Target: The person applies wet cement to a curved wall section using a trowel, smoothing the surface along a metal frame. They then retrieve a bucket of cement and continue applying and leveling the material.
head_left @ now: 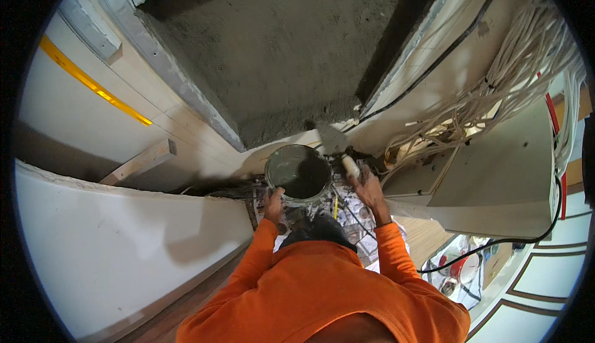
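Note:
A round bucket (271,185), its inside smeared with grey mortar and deeply shadowed, stands in front of me. My left hand (273,205) is closed on its near left rim. To the right of the bucket, my right hand (370,193) grips the pale handle of a trowel (333,139). The trowel's grey blade points away from me, beside the bucket's far right edge and near the foot of the wall. Beyond it rises a wall area coated in grey mortar (279,57). How much mortar the bucket holds is too dark to tell.
Metal profiles (180,89) frame the mortar. At the right hang bundled white cables (471,110) and a black cable (434,64). A white panel (124,244) stands left, near a wooden block (141,162). A red-and-white bucket (463,268) sits behind on the right.

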The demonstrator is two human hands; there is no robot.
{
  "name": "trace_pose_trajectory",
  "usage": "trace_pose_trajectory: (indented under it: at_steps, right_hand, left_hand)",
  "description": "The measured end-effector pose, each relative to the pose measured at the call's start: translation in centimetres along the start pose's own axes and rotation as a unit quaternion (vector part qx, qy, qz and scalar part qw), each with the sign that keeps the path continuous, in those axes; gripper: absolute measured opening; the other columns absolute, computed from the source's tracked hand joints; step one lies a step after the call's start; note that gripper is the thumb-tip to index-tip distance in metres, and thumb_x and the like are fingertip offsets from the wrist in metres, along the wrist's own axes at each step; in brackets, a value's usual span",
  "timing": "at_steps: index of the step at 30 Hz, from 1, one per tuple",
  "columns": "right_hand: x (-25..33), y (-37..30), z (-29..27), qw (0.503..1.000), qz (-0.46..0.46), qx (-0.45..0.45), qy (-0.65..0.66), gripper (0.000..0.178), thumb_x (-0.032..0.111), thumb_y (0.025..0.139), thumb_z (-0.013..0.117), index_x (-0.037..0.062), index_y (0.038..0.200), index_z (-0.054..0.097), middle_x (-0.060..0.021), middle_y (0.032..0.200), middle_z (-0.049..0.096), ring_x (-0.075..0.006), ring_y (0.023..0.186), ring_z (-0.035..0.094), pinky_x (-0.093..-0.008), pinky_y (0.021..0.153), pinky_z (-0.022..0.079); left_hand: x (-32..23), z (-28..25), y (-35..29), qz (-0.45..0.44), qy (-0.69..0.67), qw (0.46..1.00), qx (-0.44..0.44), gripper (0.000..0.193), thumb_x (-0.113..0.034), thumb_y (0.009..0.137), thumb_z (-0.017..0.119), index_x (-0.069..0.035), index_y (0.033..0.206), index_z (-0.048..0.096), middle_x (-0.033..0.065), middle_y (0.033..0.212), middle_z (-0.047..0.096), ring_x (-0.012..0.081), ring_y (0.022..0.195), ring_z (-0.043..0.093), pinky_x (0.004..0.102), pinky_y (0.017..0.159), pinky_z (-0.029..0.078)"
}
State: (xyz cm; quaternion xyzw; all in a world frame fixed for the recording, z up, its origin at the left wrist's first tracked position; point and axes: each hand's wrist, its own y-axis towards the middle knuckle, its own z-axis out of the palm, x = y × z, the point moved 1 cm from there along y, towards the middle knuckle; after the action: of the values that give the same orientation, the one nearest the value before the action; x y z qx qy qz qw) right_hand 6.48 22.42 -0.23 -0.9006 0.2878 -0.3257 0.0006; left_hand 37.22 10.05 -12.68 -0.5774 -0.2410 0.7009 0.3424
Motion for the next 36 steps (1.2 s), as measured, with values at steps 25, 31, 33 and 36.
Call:
trace_pose_trajectory:
  at_steps: [25,31,33,36]
  right_hand:
    - [-1.0,14.3,-3.7,0.978,0.025,0.015,-0.208,0.081,0.025,0.089,0.066,0.0031,0.156,0.025,-0.0279,0.115,0.066,-0.0470,0.101,0.069,-0.0536,0.085,0.056]
    - [-0.3,12.0,-1.1,0.970,-0.013,0.060,-0.236,0.078,0.023,0.091,0.060,0.0032,0.157,0.023,-0.0273,0.120,0.065,-0.0466,0.095,0.070,-0.0545,0.080,0.057]
    - [0.5,11.0,-0.5,0.976,-0.028,0.061,-0.209,0.079,0.023,0.090,0.059,0.0034,0.158,0.022,-0.0285,0.123,0.064,-0.0466,0.095,0.070,-0.0541,0.081,0.057]
    - [0.6,10.3,-1.6,0.974,-0.033,0.105,-0.198,0.080,0.027,0.091,0.061,0.0036,0.158,0.023,-0.0308,0.123,0.063,-0.0476,0.098,0.068,-0.0548,0.086,0.055]
  left_hand:
    - [1.4,19.0,4.5,0.087,-0.127,0.988,0.001,0.080,-0.025,0.093,0.072,-0.001,0.156,0.029,0.0164,0.141,0.055,0.0263,0.108,0.064,0.0388,0.082,0.059]
    - [0.1,20.5,4.5,0.061,-0.073,0.995,-0.025,0.068,-0.028,0.092,0.070,-0.004,0.148,0.039,0.0163,0.136,0.055,0.0251,0.102,0.064,0.0381,0.079,0.059]
    - [0.9,18.5,5.7,0.140,-0.083,0.987,-0.005,0.060,-0.027,0.091,0.070,-0.004,0.140,0.046,0.0135,0.130,0.057,0.0222,0.097,0.063,0.0368,0.075,0.058]
    - [-2.0,18.8,2.2,0.094,-0.109,0.989,-0.034,0.056,-0.030,0.091,0.070,-0.004,0.136,0.048,0.0103,0.120,0.058,0.0210,0.092,0.062,0.0360,0.071,0.056]
